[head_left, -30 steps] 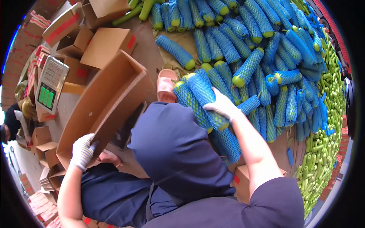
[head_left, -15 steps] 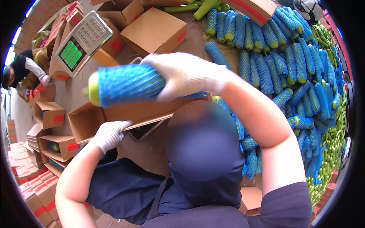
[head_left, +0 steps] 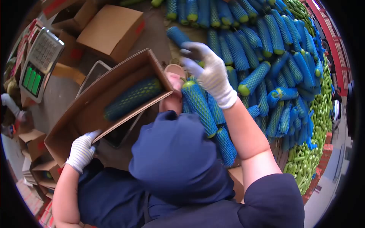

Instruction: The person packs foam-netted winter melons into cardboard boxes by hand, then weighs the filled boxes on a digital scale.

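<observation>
My left hand point(head_left: 82, 151), in a striped white glove, grips the near long edge of an open cardboard box point(head_left: 68, 131). Inside that box lies one green vegetable in blue netting point(head_left: 133, 98). My right hand point(head_left: 208, 70), gloved too, is raised beyond the box's right end with its fingers apart and nothing held. Just left of its fingers, a blue-netted piece point(head_left: 177, 36) lies on the floor side of the pile. Below the right hand, another netted vegetable point(head_left: 199, 108) rests beside my knee.
Netted vegetables point(head_left: 235, 49) cover the right side, with loose green ones point(head_left: 321, 148) behind. A scale display point(head_left: 32, 80) stands at the left, near a closed carton point(head_left: 110, 29). Another person's gloved hand point(head_left: 22, 116) shows at the far left, above smaller open boxes point(head_left: 32, 142).
The netted vegetable that my right hand held now lies in the box. My right hand has let go and moved to the pile. The view has shifted right, and the box is tilted differently.
</observation>
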### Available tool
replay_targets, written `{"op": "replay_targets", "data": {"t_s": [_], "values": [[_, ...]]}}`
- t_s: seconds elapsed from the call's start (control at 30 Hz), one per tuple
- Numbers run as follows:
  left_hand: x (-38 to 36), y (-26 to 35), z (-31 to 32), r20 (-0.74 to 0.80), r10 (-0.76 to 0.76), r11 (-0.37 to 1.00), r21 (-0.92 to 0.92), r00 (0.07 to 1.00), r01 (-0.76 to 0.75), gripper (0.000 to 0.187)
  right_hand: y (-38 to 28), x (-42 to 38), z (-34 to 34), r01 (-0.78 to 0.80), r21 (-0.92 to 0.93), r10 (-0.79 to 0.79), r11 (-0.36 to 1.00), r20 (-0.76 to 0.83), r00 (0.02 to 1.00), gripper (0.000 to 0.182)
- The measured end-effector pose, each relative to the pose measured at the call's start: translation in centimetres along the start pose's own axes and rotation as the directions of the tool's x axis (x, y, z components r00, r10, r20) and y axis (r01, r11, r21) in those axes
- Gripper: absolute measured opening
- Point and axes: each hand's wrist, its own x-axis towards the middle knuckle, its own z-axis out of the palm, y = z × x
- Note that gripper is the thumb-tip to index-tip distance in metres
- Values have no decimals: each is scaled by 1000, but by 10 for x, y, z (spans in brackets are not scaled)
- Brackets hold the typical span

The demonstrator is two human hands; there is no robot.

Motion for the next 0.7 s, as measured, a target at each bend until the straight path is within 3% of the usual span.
{"op": "replay_targets", "data": {"t_s": [0.03, 0.07, 0.1, 0.17, 0.2, 0.27, 0.37, 0.43, 0.5, 0.53, 0.57, 0.6, 0.63, 0.7], "values": [[0, -4, 5, -8, -14, 999, -38, 1000, 14, 43, 34, -24, -20, -115, -267, 85, 957, -120, 989, 52], [1, -7, 9, 32, -61, 987, -145, 998, 65, 46, 63, -58, -33, -174, -495, 212, 851, 20, 977, 62], [2, 4, 4, 37, -54, 989, -134, 998, 59, 46, 86, -93, -35, -178, -695, 363, 697, 128, 923, 72], [-2, 29, -7, -8, -61, 979, -195, 998, 58, 50, 106, -138, -16, -323, -762, 708, 561, 239, 665, 94], [-3, 16, -2, -106, 92, 992, -75, 990, -100, 55, 105, -153, 0, -274, -822, 670, 499, 165, 724, 102], [-5, 36, -9, -161, 120, 983, -122, 980, -141, 57, 120, -161, 26, -269, -875, 593, 403, 25, 805, 115], [-10, 58, -23, -250, 144, 966, -172, 957, -191, 58, 125, -148, 34, -341, -858, 606, 385, -44, 794, 116], [-10, 71, -27, -318, 106, 893, -387, 942, -231, 56, 125, -142, 27, -365, -838, 630, 406, -33, 776, 115], [-10, 89, -31, -348, 128, 880, -392, 929, -268, 54, 125, -137, 17, -412, -771, 690, 485, 49, 722, 108], [-11, 100, -32, -348, 119, 857, -437, 930, -273, 54, 122, -133, 3, -477, -683, 733, 553, 127, 668, 95], [-12, 107, -34, -347, 106, 832, -483, 932, -275, 53, 118, -129, -13, -550, -515, 718, 657, 206, 665, 82], [-10, 108, -35, -370, 173, 833, -440, 913, -336, 55, 105, -124, -29, -644, -204, 673, 737, 316, 669, 77], [-9, 112, -38, -385, 161, 834, -439, 909, -334, 55, 87, -117, -44, -690, 122, 596, 713, 412, 689, 72], [-3, 129, -42, -390, 209, 710, -571, 897, -413, 63, 57, -103, -64, -548, 444, 439, 709, 330, 836, 66]]}}
